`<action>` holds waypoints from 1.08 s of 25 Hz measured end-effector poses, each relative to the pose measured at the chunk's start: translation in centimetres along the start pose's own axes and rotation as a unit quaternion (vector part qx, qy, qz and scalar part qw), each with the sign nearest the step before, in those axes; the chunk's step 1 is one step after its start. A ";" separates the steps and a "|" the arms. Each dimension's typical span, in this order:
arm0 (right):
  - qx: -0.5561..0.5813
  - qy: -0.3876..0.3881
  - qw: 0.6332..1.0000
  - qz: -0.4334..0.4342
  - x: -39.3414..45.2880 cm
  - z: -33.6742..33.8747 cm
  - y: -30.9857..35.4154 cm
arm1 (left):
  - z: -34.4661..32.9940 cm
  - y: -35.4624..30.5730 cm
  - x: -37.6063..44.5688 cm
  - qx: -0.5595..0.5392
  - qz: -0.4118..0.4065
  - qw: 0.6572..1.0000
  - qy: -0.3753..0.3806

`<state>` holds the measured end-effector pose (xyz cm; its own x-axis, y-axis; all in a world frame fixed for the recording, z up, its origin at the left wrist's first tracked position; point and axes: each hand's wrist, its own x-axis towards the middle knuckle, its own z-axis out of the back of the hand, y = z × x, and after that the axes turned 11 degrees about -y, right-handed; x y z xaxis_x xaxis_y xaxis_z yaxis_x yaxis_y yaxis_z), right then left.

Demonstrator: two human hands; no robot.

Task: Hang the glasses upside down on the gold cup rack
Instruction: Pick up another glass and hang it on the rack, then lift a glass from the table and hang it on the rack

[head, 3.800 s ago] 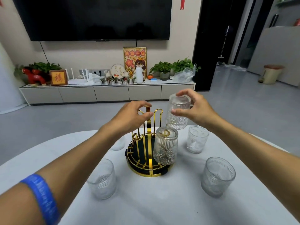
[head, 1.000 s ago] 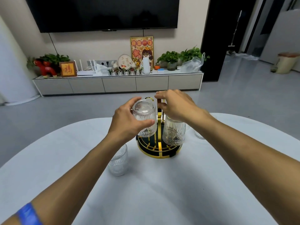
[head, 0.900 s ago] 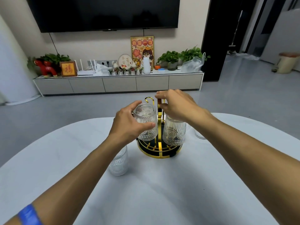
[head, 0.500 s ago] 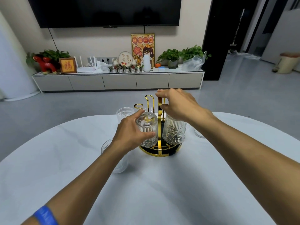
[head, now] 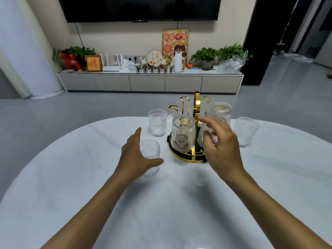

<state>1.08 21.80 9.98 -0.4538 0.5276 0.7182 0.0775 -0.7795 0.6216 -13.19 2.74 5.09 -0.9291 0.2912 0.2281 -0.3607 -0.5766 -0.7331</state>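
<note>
Three glasses hang on the rack [head: 188, 156]; my left hand [head: 136, 155], fingers spread, reaches the near glass [head: 150, 156] to invert next.

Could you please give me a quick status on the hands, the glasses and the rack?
Left hand open, closing around upright glass on table. Right hand open, empty, in front of gold cup rack. Three glasses hung, including front one. Nothing blocking.

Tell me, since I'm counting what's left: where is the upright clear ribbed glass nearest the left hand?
In the head view, that upright clear ribbed glass stands on the white table, left of the gold cup rack, within the open left hand.
</note>
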 end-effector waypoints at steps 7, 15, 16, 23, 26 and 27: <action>0.124 0.198 0.928 -0.290 -10.0 0.0 3.0 | -0.1 0.2 -1.2 -0.041 0.006 0.999 -0.032; 0.394 0.267 0.674 -0.565 -1.9 3.5 8.4 | 6.8 -9.4 -5.9 -0.315 -0.237 0.919 -0.007; 0.421 0.251 0.661 -0.568 -1.0 4.1 8.6 | 6.7 -10.6 -6.3 -0.325 -0.254 0.911 0.005; 0.349 0.004 0.825 -0.443 9.8 8.1 5.4 | 4.4 -15.9 0.7 -0.281 -0.219 0.924 0.136; 0.175 -0.086 0.941 -0.275 16.0 7.6 2.8 | 1.2 -17.3 5.7 -0.108 -0.225 0.968 0.033; 0.118 -0.085 0.964 -0.222 17.7 6.8 1.8 | -0.1 -17.5 7.3 -0.042 -0.239 0.970 0.033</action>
<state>-0.78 32.03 25.87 -0.3377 0.8552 0.3931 0.1176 -0.3761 0.9191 -13.66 15.07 19.54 -0.6492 0.5591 0.5157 -0.7384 -0.3007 -0.6036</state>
